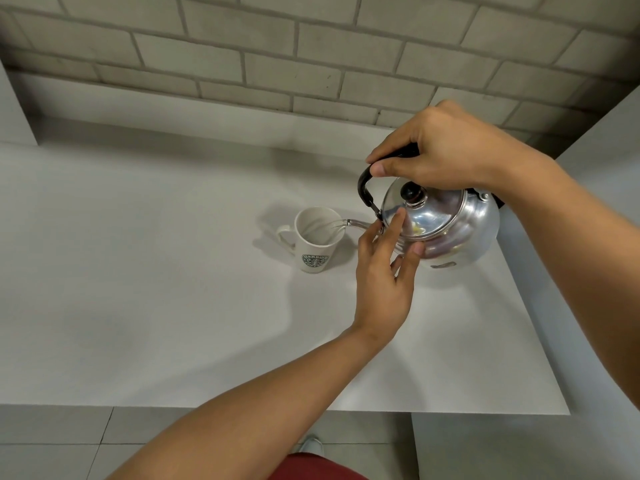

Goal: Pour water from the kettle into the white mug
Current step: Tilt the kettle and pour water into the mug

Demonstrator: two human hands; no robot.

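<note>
Left hand [382, 271] against tilted kettle [450, 226]

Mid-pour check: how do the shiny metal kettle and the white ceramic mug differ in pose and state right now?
The shiny metal kettle is tilted and lifted, held by the right hand at its black handle and steadied by the left hand at the lid; the white ceramic mug stands upright on the white counter, untouched. The kettle gives out water; the mug receives it. Both have a handle.
</note>
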